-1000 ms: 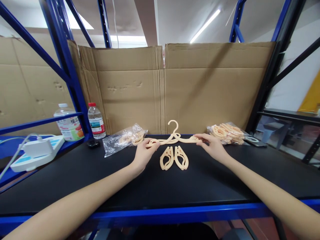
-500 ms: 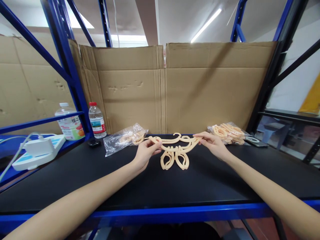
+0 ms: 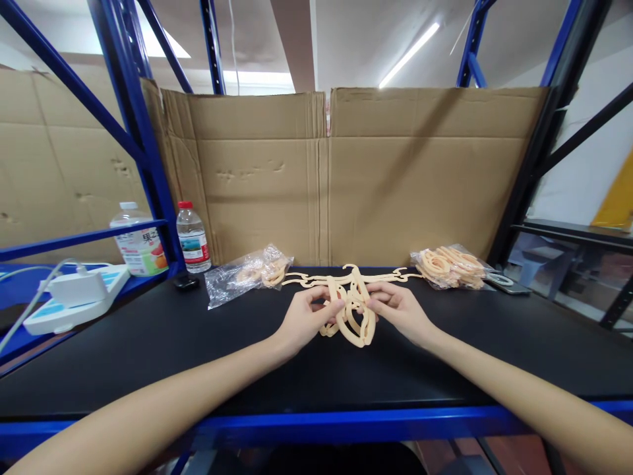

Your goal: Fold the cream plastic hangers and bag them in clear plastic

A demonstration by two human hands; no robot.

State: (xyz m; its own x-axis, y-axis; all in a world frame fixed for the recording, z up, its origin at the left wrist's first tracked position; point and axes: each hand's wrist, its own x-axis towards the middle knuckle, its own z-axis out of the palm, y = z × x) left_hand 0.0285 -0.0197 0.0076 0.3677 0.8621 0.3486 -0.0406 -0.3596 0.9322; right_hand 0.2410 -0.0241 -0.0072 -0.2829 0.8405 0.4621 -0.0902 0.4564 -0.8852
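My left hand (image 3: 311, 316) and my right hand (image 3: 400, 310) are close together over the middle of the black tabletop. Between them they grip a cream plastic folding hanger (image 3: 364, 335), its looped arms folded together and pointing down toward me. Thumbs and fingers of both hands pinch its sides. Right behind it lies a second cream hanger (image 3: 390, 278), spread out sideways with its hook at the back; its middle is partly covered by the held one. More cream loops show beneath my left fingers, and I cannot tell which hanger they belong to.
A clear bag with cream hangers (image 3: 267, 269) lies at back left, another bag of hangers (image 3: 450, 266) at back right beside a phone (image 3: 509, 282). A red-capped bottle (image 3: 192, 241), a larger bottle (image 3: 138, 244) and a power strip (image 3: 82, 297) stand left. Cardboard (image 3: 257, 198) walls the back.
Both hands have moved inward from the ends of a spread hanger and now pinch a folded one at the middle. A spread hanger now lies behind them, out of my fingers.
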